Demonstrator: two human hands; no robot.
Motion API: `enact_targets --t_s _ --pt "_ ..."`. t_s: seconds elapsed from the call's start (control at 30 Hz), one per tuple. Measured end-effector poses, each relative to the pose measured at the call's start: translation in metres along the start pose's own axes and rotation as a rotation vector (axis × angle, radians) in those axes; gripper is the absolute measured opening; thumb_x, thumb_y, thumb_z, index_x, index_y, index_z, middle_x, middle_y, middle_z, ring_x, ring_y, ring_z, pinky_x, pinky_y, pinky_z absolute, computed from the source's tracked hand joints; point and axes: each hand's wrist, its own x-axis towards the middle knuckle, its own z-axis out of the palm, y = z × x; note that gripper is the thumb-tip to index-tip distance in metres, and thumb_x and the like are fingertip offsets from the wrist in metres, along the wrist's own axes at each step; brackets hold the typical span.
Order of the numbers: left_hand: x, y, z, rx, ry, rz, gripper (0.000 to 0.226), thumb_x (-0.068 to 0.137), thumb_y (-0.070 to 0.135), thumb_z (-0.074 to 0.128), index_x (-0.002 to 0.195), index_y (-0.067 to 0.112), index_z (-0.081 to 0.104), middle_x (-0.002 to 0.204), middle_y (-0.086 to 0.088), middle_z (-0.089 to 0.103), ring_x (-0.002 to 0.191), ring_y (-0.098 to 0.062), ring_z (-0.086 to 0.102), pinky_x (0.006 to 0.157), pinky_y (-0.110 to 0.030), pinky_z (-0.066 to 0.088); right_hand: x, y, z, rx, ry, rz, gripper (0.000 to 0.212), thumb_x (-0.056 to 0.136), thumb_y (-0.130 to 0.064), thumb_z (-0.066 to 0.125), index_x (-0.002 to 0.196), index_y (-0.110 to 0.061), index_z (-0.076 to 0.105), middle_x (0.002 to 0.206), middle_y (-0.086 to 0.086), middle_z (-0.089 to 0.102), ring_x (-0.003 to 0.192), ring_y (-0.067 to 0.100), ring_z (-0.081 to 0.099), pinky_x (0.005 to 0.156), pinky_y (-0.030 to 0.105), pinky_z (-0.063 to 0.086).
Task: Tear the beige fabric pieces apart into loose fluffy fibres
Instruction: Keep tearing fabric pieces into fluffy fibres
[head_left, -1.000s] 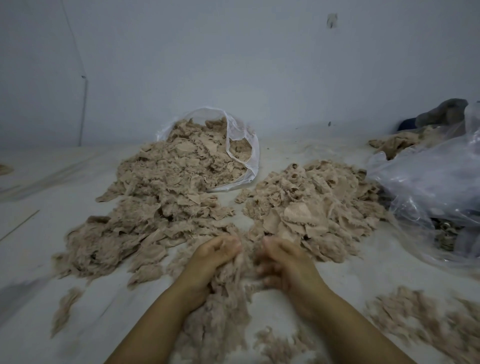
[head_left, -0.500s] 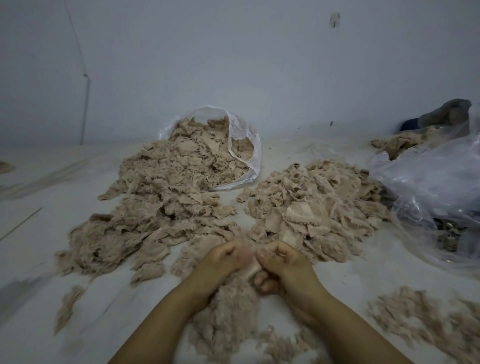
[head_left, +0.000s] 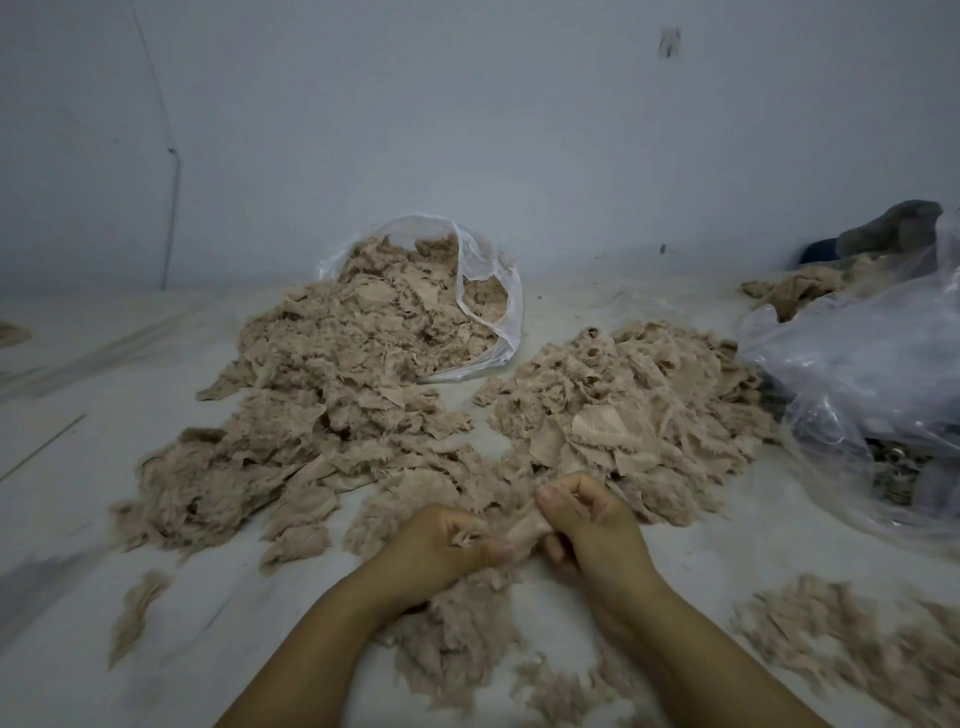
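Beige woven fabric scrap (head_left: 524, 530) is pinched between my two sets of fingers: left hand (head_left: 441, 545) curled on one end, right hand (head_left: 592, 525) clenched on the other, just above the loose fluffy fibre heap (head_left: 457, 629) near the floor's front edge. I judge this mid-tear; next I must pull the ends apart. Untorn beige pieces (head_left: 623, 405) lie beyond, spilling from a clear plastic bag (head_left: 493, 291).

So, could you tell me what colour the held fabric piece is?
Beige fabric piece, clearest in the head view.

workroom | bare wall (head_left: 467, 130) | fabric scrap heaps (head_left: 322, 395) | plastic bags (head_left: 857, 364)
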Motion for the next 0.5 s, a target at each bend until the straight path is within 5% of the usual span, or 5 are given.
enact_targets --t_s 0.17,0.3,0.5 --pt "-0.002 0.0 -0.007 -0.038 -0.018 -0.031 0.017 0.089 0.023 0.062 0.073 0.022 0.064 0.071 0.01 0.066 0.071 -0.004 0.062 0.065 -0.015 0.047 -0.005 -0.004 0.002 -0.059 -0.092 0.063 0.019 0.083 -0.031 0.07 0.069 -0.02 0.064 0.06 0.003 0.063 0.049 0.013 0.054 0.046 0.023 0.039" --pt "0.001 0.0 -0.006 0.016 0.023 -0.008 0.014 0.088 0.014 0.063 0.076 0.019 0.058 0.073 0.013 0.061 0.072 0.002 0.057 0.068 -0.012 0.044 -0.006 -0.002 0.005 -0.145 -0.108 0.029 0.038 0.08 -0.024 0.074 0.054 -0.014 0.048 0.052 -0.001 0.045 0.049 0.011 0.042 0.053 0.025 0.035" --pt "0.006 -0.004 -0.019 0.069 0.064 -0.012 0.014 0.088 0.005 0.061 0.078 0.014 0.058 0.079 0.01 0.06 0.076 0.004 0.057 0.074 -0.01 0.042 0.003 -0.006 -0.004 0.047 0.09 0.051 0.015 0.086 -0.013 0.066 0.079 0.0 0.062 0.068 0.011 0.063 0.057 0.018 0.056 0.053 0.022 0.046"
